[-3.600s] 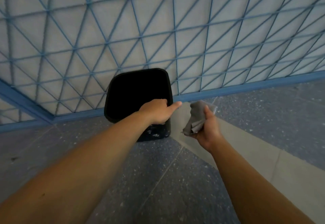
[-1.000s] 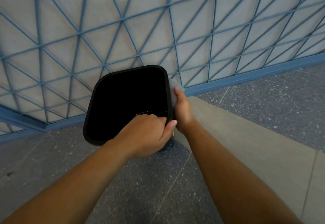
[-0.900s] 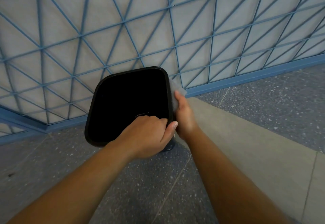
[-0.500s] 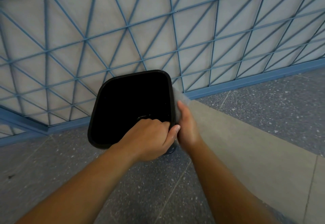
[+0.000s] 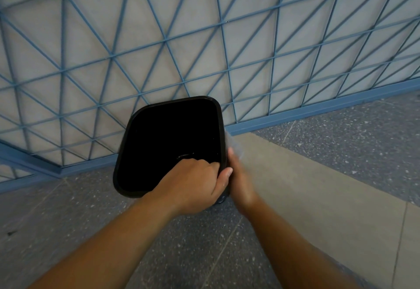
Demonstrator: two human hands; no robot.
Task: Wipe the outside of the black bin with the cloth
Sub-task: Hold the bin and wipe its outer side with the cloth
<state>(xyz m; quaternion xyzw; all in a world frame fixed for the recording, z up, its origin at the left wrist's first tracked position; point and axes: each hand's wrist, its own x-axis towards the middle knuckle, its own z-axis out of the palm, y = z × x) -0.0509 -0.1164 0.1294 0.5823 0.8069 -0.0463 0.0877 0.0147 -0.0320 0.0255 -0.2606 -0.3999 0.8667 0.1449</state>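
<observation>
Black bin (image 5: 168,134) on floor (image 5: 341,152) beside blue-gridded wall (image 5: 204,38), interior dark, contents indiscernible. Left hand (image 5: 193,184) grips near right rim, fingers curled inside, thumb outside. Right hand (image 5: 241,182) presses grey cloth (image 5: 233,145) flat against bin's right outer side; image blurred there.

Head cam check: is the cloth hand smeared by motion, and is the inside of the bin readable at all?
Head view: the right hand and the cloth against the side of the black bin are soft with motion blur; the left hand gripping the rim is sharp. The bin's inside is near-solid black, hardly any detail. Wide-angle lens bows the blue wall grid. Light is even, no glare.
</observation>
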